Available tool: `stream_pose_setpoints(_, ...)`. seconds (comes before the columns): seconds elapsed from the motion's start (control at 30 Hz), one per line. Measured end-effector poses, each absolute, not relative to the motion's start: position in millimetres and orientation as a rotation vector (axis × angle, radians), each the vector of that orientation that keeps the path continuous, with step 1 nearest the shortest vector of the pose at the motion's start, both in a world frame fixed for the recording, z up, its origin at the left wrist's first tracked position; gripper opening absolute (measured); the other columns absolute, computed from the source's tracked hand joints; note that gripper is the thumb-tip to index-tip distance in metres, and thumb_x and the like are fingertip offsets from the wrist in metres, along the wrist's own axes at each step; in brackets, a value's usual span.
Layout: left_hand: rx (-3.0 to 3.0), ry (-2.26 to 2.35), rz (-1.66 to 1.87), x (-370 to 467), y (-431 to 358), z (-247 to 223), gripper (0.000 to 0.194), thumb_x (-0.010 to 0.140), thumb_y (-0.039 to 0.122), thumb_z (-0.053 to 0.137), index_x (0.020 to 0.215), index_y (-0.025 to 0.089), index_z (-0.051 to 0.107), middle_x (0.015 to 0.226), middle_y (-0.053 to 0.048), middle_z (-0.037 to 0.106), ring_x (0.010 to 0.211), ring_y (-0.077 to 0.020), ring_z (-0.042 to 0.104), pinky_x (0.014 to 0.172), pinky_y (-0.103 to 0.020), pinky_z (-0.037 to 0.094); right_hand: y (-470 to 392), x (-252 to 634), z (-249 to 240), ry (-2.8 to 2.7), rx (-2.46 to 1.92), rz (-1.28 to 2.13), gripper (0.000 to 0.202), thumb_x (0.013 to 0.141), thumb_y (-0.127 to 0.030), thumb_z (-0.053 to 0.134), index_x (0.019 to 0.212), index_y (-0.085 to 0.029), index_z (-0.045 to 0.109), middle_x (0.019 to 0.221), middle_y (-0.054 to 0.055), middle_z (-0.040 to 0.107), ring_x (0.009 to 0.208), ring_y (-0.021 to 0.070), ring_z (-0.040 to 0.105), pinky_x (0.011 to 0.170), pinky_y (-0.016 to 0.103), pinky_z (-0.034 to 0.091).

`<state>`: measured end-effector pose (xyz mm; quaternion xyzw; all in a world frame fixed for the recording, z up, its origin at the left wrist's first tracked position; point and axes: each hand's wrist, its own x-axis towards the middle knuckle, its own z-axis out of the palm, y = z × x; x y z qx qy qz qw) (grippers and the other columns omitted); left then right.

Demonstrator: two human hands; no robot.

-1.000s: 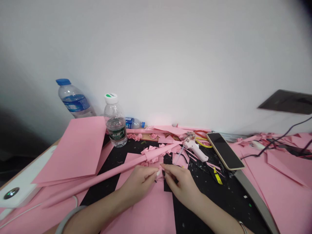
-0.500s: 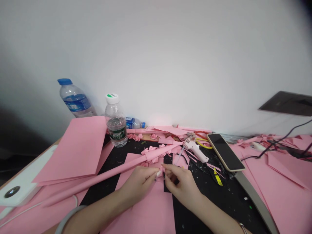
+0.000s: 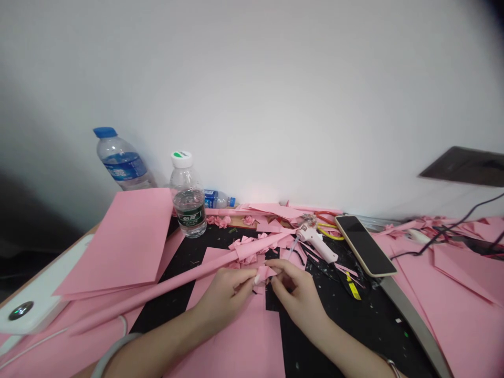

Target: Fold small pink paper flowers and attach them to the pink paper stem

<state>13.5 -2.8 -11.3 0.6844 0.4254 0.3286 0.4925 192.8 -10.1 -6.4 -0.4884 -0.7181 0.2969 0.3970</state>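
A small folded piece of pink paper (image 3: 264,273) is held between my two hands above the middle of the table. My left hand (image 3: 231,291) pinches its left side between thumb and finger. From the right, my right hand (image 3: 294,286) has its thumb and forefinger on the paper's other edge, the remaining fingers curled. Pink sheets (image 3: 240,336) lie beneath my hands. Just beyond them, a long rolled pink paper tube (image 3: 189,274) crosses diagonally, with several folded pink paper pieces (image 3: 248,250) around its far end.
A pale glue gun (image 3: 317,242) and a phone (image 3: 366,245) lie to the right. At the left stand a water bottle (image 3: 189,205) and a leaning blue-capped bottle (image 3: 125,164). Pink sheets (image 3: 122,241) overlap a white device (image 3: 35,299). Dark cables (image 3: 429,239) run at the right.
The pink piece has turned between my fingers, showing a wider flat face. My right thumb and forefinger have shifted slightly; my left hand stays almost in place.
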Motion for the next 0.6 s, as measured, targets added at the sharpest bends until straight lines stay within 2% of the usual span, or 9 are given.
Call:
stream_pose_setpoints(0.1,1.433,0.981,0.78,16.8,-4.0,-12.2,0.026,0.087,0.036,0.052,0.079,0.017,0.068,0.08,-0.003,0.067,0.081,-0.0192,0.06,0.072,-0.028,0.05,-8.8,194.6,-3.9,-1.797,-1.165,0.662,0.026,0.081,-0.009,0.05,0.092,-0.021,0.071,0.079,0.004,0.063,0.061,0.0138,0.055,0.052,0.023,0.042)
stream_pose_setpoints(0.2,1.245,0.899,0.74,19.6,-4.5,-14.0,0.027,0.085,0.041,0.056,0.087,0.018,0.068,0.088,-0.003,0.067,0.088,-0.0197,0.06,0.077,-0.031,0.051,-8.6,195.4,-3.1,-1.799,-1.112,0.655,0.026,0.082,-0.009,0.052,0.089,-0.023,0.072,0.084,0.005,0.061,0.067,0.0153,0.057,0.054,0.024,0.044)
stream_pose_setpoints(0.27,1.225,0.888,0.734,20.7,-4.6,-13.7,0.028,0.085,0.043,0.056,0.082,0.017,0.066,0.082,-0.002,0.064,0.082,-0.0179,0.059,0.075,-0.03,0.05,-9.4,194.9,-3.5,-1.81,-1.094,0.663,0.026,0.081,-0.008,0.053,0.088,-0.023,0.072,0.083,0.004,0.06,0.066,0.015,0.056,0.054,0.024,0.043)
stream_pose_setpoints(0.37,1.299,0.933,0.764,21.8,-5.1,-10.7,0.032,0.083,0.04,0.055,0.063,0.016,0.057,0.065,0.001,0.053,0.067,-0.014,0.049,0.066,-0.026,0.046,-10.8,193.4,-4.0,-1.803,-1.102,0.65,0.023,0.081,-0.007,0.054,0.086,-0.022,0.071,0.083,0.004,0.059,0.062,0.0135,0.054,0.052,0.023,0.042)
stream_pose_setpoints(0.47,1.305,0.935,0.786,22.4,-5.7,-7.9,0.033,0.082,0.04,0.055,0.058,0.017,0.052,0.061,0.003,0.045,0.062,-0.0125,0.044,0.063,-0.025,0.043,-11.3,192.7,-4.3,-1.812,-1.099,0.613,0.021,0.082,-0.008,0.055,0.084,-0.021,0.071,0.081,0.004,0.058,0.064,0.0142,0.054,0.052,0.023,0.042)
stream_pose_setpoints(0.53,1.26,0.923,0.787,22.5,-5.8,-7.4,0.034,0.081,0.041,0.056,0.058,0.017,0.053,0.06,0.003,0.046,0.063,-0.0127,0.046,0.065,-0.025,0.045,-11.0,192.8,-5.0,-1.844,-1.066,0.576,0.021,0.083,-0.008,0.054,0.084,-0.021,0.07,0.082,0.004,0.058,0.068,0.0154,0.057,0.054,0.024,0.044)
stream_pose_setpoints(0.6,1.185,0.924,0.775,22.2,-5.4,-7.6,0.032,0.08,0.043,0.058,0.062,0.017,0.058,0.063,0.002,0.053,0.066,-0.014,0.052,0.069,-0.027,0.047,-10.8,193.3,-6.2,-1.899,-1.021,0.537,0.021,0.084,-0.007,0.052,0.087,-0.02,0.07,0.085,0.006,0.059,0.073,0.0163,0.059,0.059,0.025,0.048)
